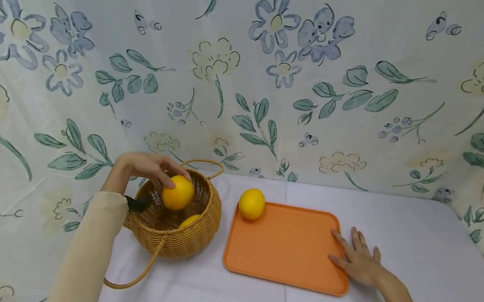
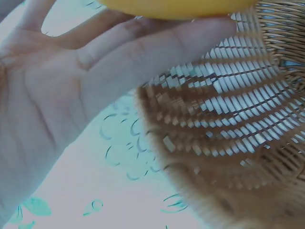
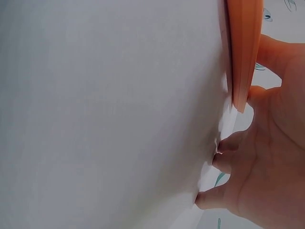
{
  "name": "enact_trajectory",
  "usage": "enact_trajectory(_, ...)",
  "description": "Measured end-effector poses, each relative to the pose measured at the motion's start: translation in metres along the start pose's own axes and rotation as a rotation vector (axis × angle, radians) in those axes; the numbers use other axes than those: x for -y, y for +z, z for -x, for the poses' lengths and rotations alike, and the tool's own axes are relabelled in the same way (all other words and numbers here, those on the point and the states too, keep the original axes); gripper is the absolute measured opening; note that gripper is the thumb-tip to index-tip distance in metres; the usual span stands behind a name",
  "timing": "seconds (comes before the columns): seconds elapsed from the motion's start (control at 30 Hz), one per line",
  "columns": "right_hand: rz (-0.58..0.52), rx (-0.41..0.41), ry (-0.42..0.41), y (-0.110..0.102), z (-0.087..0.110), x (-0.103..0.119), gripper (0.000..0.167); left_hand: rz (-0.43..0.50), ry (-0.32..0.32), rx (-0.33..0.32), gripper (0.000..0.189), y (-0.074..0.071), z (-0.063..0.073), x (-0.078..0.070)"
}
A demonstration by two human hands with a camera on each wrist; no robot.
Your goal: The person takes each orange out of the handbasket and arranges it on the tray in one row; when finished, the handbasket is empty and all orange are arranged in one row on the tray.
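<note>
My left hand (image 1: 152, 168) holds a round orange (image 1: 177, 194) between thumb and fingers, over the opening of a wicker basket (image 1: 193, 240). Inside the basket lies another yellow-orange fruit (image 1: 189, 221), partly hidden by the rim. In the left wrist view the fingers press against the underside of the held orange (image 2: 181, 7). A third orange (image 1: 252, 204) sits at the back left corner of an orange tray (image 1: 285, 245). My right hand (image 1: 361, 263) rests with spread fingers at the tray's right edge, thumb and index finger over the rim, other fingertips on the cloth.
A white cloth (image 1: 400, 219) covers the table. The basket's looped handles stick out, one toward the back (image 1: 205, 161) and one toward the front left (image 1: 138, 276). A floral curtain (image 1: 277, 75) hangs behind the table. Each wrist wears a small black device.
</note>
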State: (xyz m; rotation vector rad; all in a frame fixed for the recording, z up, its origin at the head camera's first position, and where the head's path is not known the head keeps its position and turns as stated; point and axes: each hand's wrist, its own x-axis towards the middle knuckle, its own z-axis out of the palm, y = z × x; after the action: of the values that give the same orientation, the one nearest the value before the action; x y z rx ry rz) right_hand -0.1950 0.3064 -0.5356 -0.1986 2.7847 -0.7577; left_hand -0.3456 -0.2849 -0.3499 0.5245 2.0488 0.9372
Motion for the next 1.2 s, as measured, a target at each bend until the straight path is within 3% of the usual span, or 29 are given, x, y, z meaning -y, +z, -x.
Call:
enact_trajectory(0.1, 0.006, -0.002, -0.003, 0.003, -0.002, -0.006, 0.093, 0.04, 0.084, -0.046, 0.048, -0.005, 0.01, 0.002)
enact_trajectory(0.23, -0.015, 0.004, -0.005, 0.0, 0.0, -0.005, 0.089, 0.109, 0.242, -0.105, 0.048, -0.009, 0.019, 0.001)
enact_trajectory(0.33, 0.002, 0.008, 0.018, -0.005, 0.005, 0.0, 0.087, 0.118, 0.349, -0.157, 0.049, -0.007, 0.017, -0.01)
enact_trajectory(0.43, 0.02, 0.011, 0.023, -0.01, 0.01, 0.005, 0.086, 0.088, 0.396, -0.219, 0.049, -0.001, 0.009, -0.028)
enact_trajectory(0.67, 0.005, -0.007, -0.001, -0.007, 0.009, 0.01, 0.084, 0.12, 0.385, -0.309, 0.05, 0.028, -0.021, -0.084)
enact_trajectory(0.87, 0.021, 0.007, 0.007, -0.008, 0.01, 0.012, 0.085, 0.129, 0.335, -0.316, 0.048, 0.062, -0.05, -0.128)
enact_trajectory(1.03, 0.033, 0.008, 0.008, -0.009, 0.01, 0.013, 0.085, 0.11, 0.314, -0.312, 0.047, 0.085, -0.077, -0.149)
enact_trajectory(1.2, 0.031, 0.002, 0.01, -0.008, 0.01, 0.015, 0.085, 0.073, 0.259, -0.284, 0.044, 0.108, -0.111, -0.157)
